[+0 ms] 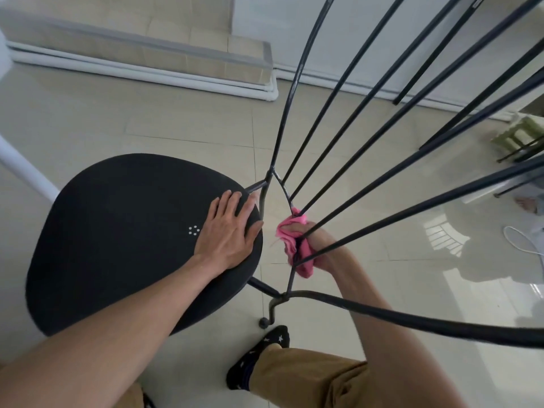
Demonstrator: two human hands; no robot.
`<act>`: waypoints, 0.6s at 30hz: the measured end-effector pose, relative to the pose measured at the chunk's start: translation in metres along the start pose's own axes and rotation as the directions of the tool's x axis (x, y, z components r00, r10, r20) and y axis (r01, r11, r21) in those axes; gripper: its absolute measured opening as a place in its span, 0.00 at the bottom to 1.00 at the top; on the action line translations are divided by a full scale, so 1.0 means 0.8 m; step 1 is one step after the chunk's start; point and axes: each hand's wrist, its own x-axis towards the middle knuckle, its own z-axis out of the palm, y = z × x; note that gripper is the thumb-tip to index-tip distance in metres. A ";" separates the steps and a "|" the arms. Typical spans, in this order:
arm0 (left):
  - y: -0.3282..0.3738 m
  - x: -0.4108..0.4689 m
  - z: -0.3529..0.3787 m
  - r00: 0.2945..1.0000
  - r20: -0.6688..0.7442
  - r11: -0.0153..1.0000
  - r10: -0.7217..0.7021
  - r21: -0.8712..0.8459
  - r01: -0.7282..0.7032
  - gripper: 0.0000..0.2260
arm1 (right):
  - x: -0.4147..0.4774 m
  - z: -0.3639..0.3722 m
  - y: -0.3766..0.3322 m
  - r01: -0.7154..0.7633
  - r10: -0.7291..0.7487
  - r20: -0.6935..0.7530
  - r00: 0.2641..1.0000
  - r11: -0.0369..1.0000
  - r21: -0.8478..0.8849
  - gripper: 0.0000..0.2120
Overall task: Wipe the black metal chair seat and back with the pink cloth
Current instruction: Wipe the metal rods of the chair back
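Note:
The black chair seat (123, 237) fills the lower left of the head view. My left hand (228, 231) lies flat on its right edge, fingers spread, holding nothing. The chair back (347, 160) is a fan of thin black metal rods rising to the upper right from a curved rail. My right hand (316, 244) reaches in from behind the rods and grips the pink cloth (295, 245), bunched around the lowest part of the rods where they meet the rail. Part of the hand is hidden by the rods and the cloth.
Glossy beige floor tiles (147, 128) surround the chair. My foot in a black starred sock (259, 360) stands by the chair's rear leg (269, 315). A tiled step with white pipes (141, 72) runs along the back. More chair legs and a green stool (512, 139) are at right.

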 end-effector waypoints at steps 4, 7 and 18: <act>-0.001 0.002 0.000 1.000 -0.014 1.000 -0.010 -0.005 0.010 0.29 | 0.000 0.019 0.049 0.161 -0.128 -0.112 0.985 0.911 0.379 0.30; -0.002 0.001 0.001 1.000 -0.011 1.000 -0.011 -0.010 0.011 0.29 | -0.012 0.034 0.065 0.226 -0.213 -0.095 0.972 0.761 0.608 0.17; -0.003 0.000 0.002 1.000 -0.025 1.000 -0.004 -0.013 0.003 0.29 | -0.035 0.014 0.130 0.322 -0.255 -0.199 0.946 0.696 0.641 0.21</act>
